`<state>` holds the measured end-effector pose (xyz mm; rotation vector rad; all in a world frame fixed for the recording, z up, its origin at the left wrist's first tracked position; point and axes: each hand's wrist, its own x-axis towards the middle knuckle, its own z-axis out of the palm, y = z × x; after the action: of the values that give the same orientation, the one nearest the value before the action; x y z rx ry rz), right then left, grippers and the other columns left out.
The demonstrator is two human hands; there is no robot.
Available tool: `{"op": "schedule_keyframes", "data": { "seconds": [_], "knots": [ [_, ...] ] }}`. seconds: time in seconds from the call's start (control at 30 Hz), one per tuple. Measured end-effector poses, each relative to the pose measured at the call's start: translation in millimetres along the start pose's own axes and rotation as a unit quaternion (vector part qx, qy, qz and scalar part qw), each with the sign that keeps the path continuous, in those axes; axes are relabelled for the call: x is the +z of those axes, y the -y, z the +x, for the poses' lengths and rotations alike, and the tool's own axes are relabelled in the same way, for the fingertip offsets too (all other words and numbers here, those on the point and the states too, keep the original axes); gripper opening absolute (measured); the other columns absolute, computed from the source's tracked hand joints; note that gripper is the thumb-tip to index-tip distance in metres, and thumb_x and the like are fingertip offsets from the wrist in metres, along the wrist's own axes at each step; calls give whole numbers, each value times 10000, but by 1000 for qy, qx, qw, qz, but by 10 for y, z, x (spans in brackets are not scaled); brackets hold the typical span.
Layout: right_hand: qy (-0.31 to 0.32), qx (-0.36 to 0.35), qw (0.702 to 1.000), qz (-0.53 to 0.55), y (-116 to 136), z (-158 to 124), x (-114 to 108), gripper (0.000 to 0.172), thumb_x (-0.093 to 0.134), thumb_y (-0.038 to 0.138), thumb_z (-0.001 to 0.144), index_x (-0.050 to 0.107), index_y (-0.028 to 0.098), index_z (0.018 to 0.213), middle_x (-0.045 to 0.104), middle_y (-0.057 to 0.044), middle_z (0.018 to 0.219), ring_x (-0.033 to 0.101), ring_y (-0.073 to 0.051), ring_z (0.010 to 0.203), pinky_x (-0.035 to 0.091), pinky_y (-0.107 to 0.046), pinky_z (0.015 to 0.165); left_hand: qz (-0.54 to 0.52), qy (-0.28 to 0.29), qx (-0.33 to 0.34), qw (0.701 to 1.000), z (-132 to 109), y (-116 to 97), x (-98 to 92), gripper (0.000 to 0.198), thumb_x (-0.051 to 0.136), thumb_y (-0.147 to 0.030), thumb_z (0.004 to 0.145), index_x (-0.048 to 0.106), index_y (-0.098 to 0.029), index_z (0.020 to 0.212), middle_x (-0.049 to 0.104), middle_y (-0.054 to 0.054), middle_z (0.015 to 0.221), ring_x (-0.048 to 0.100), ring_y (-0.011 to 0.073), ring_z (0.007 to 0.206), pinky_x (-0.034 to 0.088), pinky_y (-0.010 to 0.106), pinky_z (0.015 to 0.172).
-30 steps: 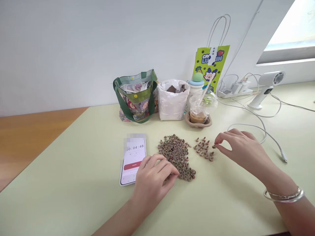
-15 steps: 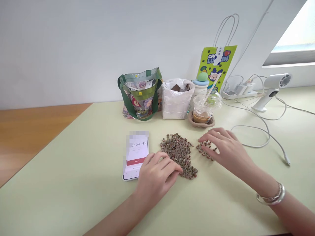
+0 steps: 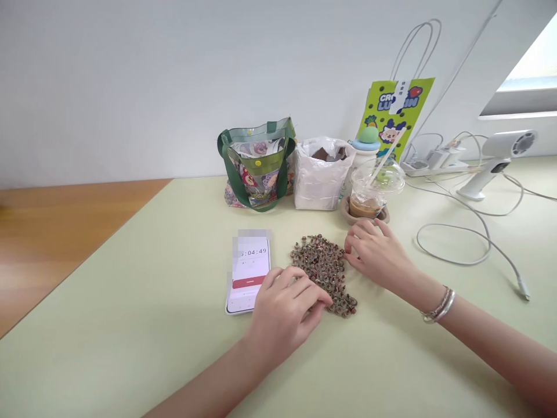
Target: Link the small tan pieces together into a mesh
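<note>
A pile of small brownish metal pieces (image 3: 324, 264) with round heads lies on the pale green table (image 3: 143, 278). At the pile's lower left edge rests my left hand (image 3: 287, 307), its thumb and index fingertip pinched together; whatever they hold is too small to make out. My right hand (image 3: 376, 252), with curled fingers, touches the pile's right edge, and its fingertips are closed on something hidden. Left of the pile lies a phone (image 3: 250, 270) showing a timer, partly behind my left hand.
Along the wall stand a green-handled bag (image 3: 259, 168), a white plastic bag (image 3: 317, 183), a bottle (image 3: 366, 148), a cup (image 3: 369, 194) in a holder and a green paper bag (image 3: 391, 110). A white fan (image 3: 496, 157) and a cable (image 3: 487, 232) are on the right.
My right hand has moved left to the main pile, and the small separate group of pieces beneath it no longer shows apart. My left hand keeps its pinch. The view has shifted slightly.
</note>
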<state>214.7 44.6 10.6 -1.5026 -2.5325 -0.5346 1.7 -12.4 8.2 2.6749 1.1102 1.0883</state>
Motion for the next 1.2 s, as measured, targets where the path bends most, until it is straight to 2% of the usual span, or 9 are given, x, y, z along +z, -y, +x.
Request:
{"op": "schedule_keyframes", "data": {
  "seconds": [0.1, 0.23, 0.37, 0.47, 0.63, 1.0, 1.2],
  "knots": [
    [-13, 13, 1000, 12, -42, -37, -40, 152, 508, 247, 815, 608, 172, 728, 643, -82, 838, 521, -252, 974, 321, -456, 922, -1, 1, 2, 1000, -3, 7, 0, 120, 583, -121, 766, 610, -238, 756, 653, -74, 716, 527, 147, 815, 339, 297, 750],
    [-67, 28, 995, 67, -65, -115, -178, 133, 508, 271, 815, 594, 196, 746, 650, -51, 843, 534, -247, 961, 323, -473, 933, -1, 2, -1, 1000, -3, 12, 0, 116, 576, -127, 771, 608, -238, 761, 652, -81, 716, 527, 142, 814, 335, 294, 752],
    [-82, -56, 974, 202, 77, -204, -306, 62, 529, 256, 802, 579, 225, 782, 655, -36, 871, 528, -235, 1018, 385, -417, 893, 5, 0, -19, 1000, 7, 14, -2, 74, 574, -172, 788, 610, -235, 773, 658, -76, 730, 528, 143, 820, 331, 296, 746],
    [-86, -90, 958, 257, 258, -268, -340, 45, 533, 232, 800, 576, 228, 812, 659, -26, 846, 539, -227, 1013, 390, -416, 894, 0, 8, -44, 999, 13, 13, -10, 30, 587, -247, 799, 614, -232, 797, 662, -69, 754, 528, 152, 833, 322, 309, 760],
    [-104, -106, 948, 280, 433, -319, -323, 41, 528, 213, 809, 566, 222, 796, 661, -2, 799, 561, -201, 961, 343, -425, 940, -20, 25, -62, 998, 16, 7, -23, 110, 618, -339, 792, 611, -230, 783, 661, -70, 741, 531, 162, 831, 311, 319, 767],
    [-155, -70, 948, 268, 418, -307, -256, 38, 559, 191, 779, 557, 224, 797, 657, 15, 760, 575, -180, 902, 384, -376, 872, 14, -17, -61, 998, 54, -6, -40, 39, 660, -247, 739, 632, -250, 767, 663, -86, 699, 563, 155, 803, 332, 316, 764],
    [-151, -68, 947, 277, 409, -310, -254, 27, 553, 197, 797, 541, 220, 801, 651, 15, 762, 562, -183, 899, 369, -375, 869, 22, -28, -56, 998, 46, 14, -23, 41, 671, -261, 740, 632, -253, 752, 666, -83, 692, 571, 159, 791, 338, 313, 751]
  ]
}}
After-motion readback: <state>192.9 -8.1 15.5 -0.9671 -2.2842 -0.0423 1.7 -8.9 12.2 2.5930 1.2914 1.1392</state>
